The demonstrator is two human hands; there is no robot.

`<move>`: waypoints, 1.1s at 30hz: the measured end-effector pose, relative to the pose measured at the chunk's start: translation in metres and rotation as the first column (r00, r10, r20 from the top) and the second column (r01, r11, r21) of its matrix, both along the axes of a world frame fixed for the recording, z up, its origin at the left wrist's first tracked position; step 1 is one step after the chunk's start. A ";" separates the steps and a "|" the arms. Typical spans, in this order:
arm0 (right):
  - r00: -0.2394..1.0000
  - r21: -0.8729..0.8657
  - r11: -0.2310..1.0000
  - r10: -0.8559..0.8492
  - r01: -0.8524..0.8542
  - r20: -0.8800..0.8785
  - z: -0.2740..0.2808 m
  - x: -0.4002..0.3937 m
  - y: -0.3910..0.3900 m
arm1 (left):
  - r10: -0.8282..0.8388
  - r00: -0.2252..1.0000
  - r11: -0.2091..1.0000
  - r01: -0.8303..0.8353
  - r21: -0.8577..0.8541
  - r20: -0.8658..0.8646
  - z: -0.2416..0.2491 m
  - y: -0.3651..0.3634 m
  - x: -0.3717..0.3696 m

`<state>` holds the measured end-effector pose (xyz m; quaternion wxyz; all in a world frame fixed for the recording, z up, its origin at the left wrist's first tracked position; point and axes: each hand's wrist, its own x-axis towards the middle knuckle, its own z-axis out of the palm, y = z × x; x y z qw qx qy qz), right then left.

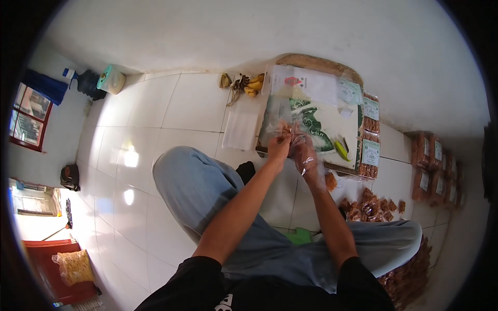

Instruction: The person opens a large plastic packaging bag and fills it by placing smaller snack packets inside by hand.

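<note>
Single head-worn camera, looking forward and steeply down past the wearer's black sleeves and jeans to left hand and right hand, close, near mid-frame. Very wide, dark-cornered view: wall across the top, tiled floor running left toward a distant window.

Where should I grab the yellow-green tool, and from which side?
I'd pinch the yellow-green tool across its middle, from above on the right hand's side, once that hand leaves the clear plastic. It lies flat on the table top, slim and elongated, its long sides exposed.
</note>
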<state>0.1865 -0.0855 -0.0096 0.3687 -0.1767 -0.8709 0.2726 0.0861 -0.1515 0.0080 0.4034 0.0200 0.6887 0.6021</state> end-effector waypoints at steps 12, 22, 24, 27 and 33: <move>0.912 -0.719 0.580 0.109 -0.382 -0.397 -0.019 0.006 0.003 | 0.177 0.977 0.980 -0.186 0.075 0.117 0.000 0.011 0.021; 0.990 -0.428 0.898 -0.048 0.101 0.133 0.010 -0.001 0.000 | -0.183 0.181 0.844 0.533 -0.061 -0.966 0.107 -0.038 0.105; 0.995 -0.452 0.889 -0.043 0.080 0.091 0.007 -0.001 0.002 | -0.219 0.078 0.807 0.575 -0.136 -0.973 0.110 -0.026 0.108; 1.000 -0.537 0.843 0.020 -0.023 -0.012 0.005 0.006 0.005 | -0.599 -0.103 0.620 0.567 -0.542 -0.794 0.106 -0.005 0.098; 0.987 -0.633 0.766 0.014 -0.112 -0.157 -0.002 0.017 0.006 | -0.546 -0.423 0.438 0.592 -0.677 -0.723 0.085 0.017 0.091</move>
